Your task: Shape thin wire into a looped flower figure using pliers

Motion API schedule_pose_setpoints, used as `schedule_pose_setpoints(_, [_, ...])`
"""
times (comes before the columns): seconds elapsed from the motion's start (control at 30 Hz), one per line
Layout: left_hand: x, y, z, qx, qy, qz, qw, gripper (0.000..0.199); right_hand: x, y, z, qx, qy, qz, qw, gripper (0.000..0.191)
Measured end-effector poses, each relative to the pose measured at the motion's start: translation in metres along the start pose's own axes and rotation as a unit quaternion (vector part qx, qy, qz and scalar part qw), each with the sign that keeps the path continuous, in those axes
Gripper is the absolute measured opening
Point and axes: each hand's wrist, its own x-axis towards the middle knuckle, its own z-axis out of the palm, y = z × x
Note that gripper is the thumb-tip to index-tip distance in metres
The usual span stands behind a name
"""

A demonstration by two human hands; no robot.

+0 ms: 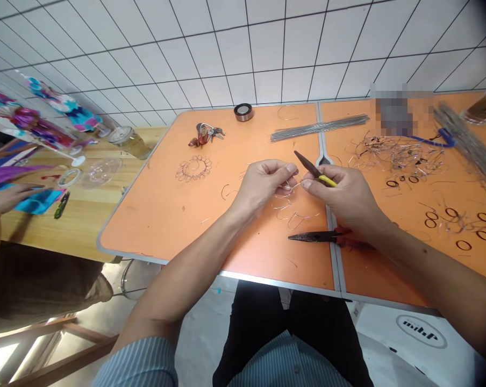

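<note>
My left hand (263, 183) pinches a thin wire piece (288, 205) bent into several loops, which hangs below the fingertips. My right hand (345, 193) is closed around a pointed tool (309, 165) with a dark end and a yellow handle; its exact kind is unclear. The tool points up and to the left, away from the wire. My right thumb and fingertip meet the wire close to my left fingers. Long-nose pliers (313, 236) with red handles lie on the orange table (251, 258) below my right hand, their handles partly hidden by my forearm.
A flower-shaped wire ring (193, 169), keys (213, 132) and a tape roll (243, 112) lie left and behind. Straight wires (319, 128), tangled wire (400, 153) and dark rings (431, 219) spread rightward. Another person's hand (7, 198) rests at the wooden table (93, 215).
</note>
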Motion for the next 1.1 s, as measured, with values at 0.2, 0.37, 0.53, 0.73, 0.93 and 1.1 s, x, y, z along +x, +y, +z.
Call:
schedule_pose_setpoints(0.2, [0.002,-0.002,-0.001,-0.004,0.006,-0.014,1.000,0.048,0.002,0.002,-0.002,0.009,-0.018,-0.003,1.000,0.016])
schedule_pose_setpoints(0.37, [0.002,-0.003,-0.004,-0.006,0.025,0.008,1.000,0.044,0.005,0.007,-0.007,-0.003,0.016,-0.030,0.999,0.022])
schedule_pose_setpoints(0.53, [0.004,-0.005,-0.004,-0.020,0.006,-0.016,1.000,0.041,0.005,0.009,-0.009,-0.009,0.038,-0.034,0.999,0.022])
schedule_pose_setpoints(0.73, [0.005,-0.009,-0.003,-0.032,-0.026,-0.011,0.999,0.042,0.005,0.011,-0.009,0.000,0.034,-0.026,0.999,0.022])
schedule_pose_setpoints(0.93, [0.003,-0.009,0.001,-0.008,-0.023,0.002,1.000,0.041,0.005,0.012,-0.007,0.000,0.033,-0.019,0.999,0.023])
schedule_pose_setpoints(1.1, [0.004,-0.010,0.000,-0.012,-0.024,-0.008,1.000,0.038,0.005,0.014,-0.006,0.000,0.040,-0.023,0.999,0.022])
